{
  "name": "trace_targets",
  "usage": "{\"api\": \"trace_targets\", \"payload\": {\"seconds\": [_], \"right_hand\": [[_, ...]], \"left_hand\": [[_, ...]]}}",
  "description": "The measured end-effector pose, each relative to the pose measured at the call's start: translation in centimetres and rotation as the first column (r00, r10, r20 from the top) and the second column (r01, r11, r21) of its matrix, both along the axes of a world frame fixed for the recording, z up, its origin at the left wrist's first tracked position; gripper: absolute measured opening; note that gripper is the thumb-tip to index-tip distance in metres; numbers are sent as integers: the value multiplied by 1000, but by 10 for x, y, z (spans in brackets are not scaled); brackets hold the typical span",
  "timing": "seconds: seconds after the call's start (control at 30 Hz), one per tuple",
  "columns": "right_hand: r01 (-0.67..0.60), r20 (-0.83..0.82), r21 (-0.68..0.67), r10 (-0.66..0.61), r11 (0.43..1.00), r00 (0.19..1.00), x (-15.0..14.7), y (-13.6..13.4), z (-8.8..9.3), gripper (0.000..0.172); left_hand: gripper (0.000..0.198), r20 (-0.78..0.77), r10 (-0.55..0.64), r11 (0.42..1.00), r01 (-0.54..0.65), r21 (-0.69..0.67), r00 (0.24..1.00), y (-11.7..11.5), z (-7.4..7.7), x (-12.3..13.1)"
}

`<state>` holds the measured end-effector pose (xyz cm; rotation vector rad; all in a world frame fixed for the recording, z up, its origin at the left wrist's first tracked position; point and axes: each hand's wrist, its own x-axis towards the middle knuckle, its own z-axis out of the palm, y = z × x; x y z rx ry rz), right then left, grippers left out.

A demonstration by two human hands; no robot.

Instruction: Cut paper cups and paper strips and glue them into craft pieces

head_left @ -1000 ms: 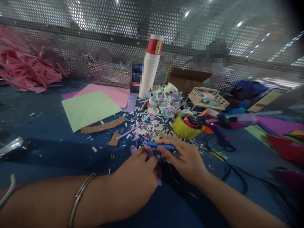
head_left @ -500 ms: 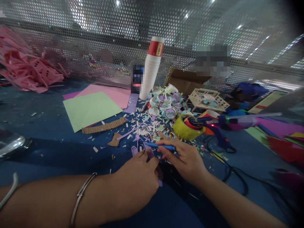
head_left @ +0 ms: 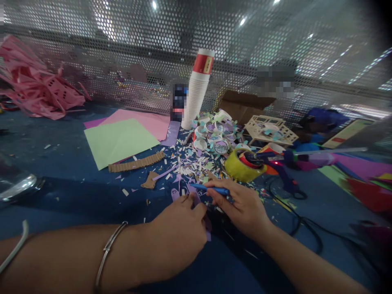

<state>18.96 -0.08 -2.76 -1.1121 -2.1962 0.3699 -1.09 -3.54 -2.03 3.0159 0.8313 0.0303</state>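
My left hand [head_left: 179, 228] is closed in a pinch on a purple paper piece [head_left: 180, 192] that lies on the dark blue table [head_left: 61, 167]. A metal bangle circles that wrist. My right hand [head_left: 241, 206] grips a blue pen-like tool [head_left: 211, 188], its tip pointing left over the purple paper. The two hands almost touch above the paper. Paper scraps [head_left: 192, 163] are scattered just beyond my fingers.
Yellow tape roll [head_left: 240, 165] and glue gun [head_left: 284, 161] with black cable sit right of the scraps. A stack of white cups [head_left: 197, 90], decorated cup pieces [head_left: 212, 134], green paper sheet [head_left: 119, 141], corrugated strip [head_left: 136, 162], pink paper heap [head_left: 36, 90] and a perforated metal screen [head_left: 122, 49] lie farther back.
The view has shifted slightly, so everything sits a little lower and to the right. Both hands keep their grips at the same spot on the purple paper.
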Motion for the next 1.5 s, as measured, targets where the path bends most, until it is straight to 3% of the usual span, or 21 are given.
{"api": "trace_targets", "payload": {"seconds": [0.47,0.7,0.87,1.07,1.5], "right_hand": [[44,-16,15,-44,999,999,-3,0,6,15],[88,-168,-173,-117,981,979,-3,-1,6,20],[51,-171,-188,-84,981,982,-5,0,7,19],[67,-135,-189,-94,980,986,-7,4,4,19],[29,-148,-234,-65,972,987,-12,3,4,20]], "left_hand": [[20,8,-16,999,16,34,1000,0,2,0],[16,60,-11,999,9,34,998,2,1,-3],[18,26,2,999,-4,50,1000,-3,1,0],[18,89,8,994,-17,108,996,-3,-7,0],[19,71,-7,996,1,85,997,-2,-4,0]]}}
